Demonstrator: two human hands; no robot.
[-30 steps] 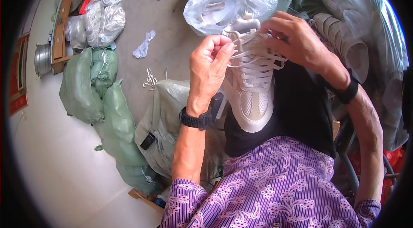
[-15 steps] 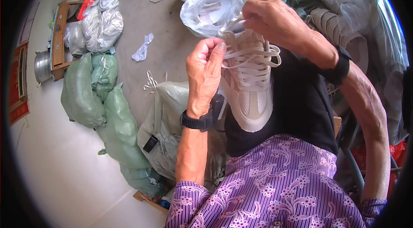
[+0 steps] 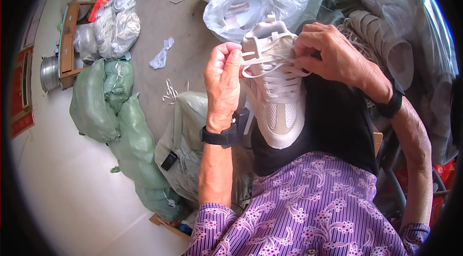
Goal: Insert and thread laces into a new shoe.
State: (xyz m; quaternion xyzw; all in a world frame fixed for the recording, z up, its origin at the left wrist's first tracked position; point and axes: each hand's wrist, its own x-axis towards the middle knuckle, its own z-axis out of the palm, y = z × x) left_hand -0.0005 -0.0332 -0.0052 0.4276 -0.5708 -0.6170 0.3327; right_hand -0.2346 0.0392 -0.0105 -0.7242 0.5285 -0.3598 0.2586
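Observation:
A cream-white sneaker (image 3: 277, 111) rests on my lap over black cloth (image 3: 333, 121), its toe pointing toward me and its heel away. Flat white shoelaces (image 3: 275, 75) cross its front. At the shoe's left edge, my left hand (image 3: 224, 75) pinches a white shoelace tip (image 3: 248, 54) between thumb and forefinger. My right hand (image 3: 328, 55) is closed against the upper right side of the shoe, by the lace holes. Its fingertips are partly hidden, and a lace appears to run into them. Both wrists wear black bands.
Beyond the shoe lies a clear plastic bag (image 3: 255, 10) with pale pieces inside. To the right, several cream shoes (image 3: 381, 34) sit by plastic sheeting. Green sacks (image 3: 130, 130) line the left side. A wooden bench (image 3: 67, 39) holds more bags. Loose laces (image 3: 170, 91) lie on the floor.
My right hand has come down from above the shoe's collar to its right side, uncovering the opening. My left hand has shifted slightly left, and a lace tip now shows at its fingers.

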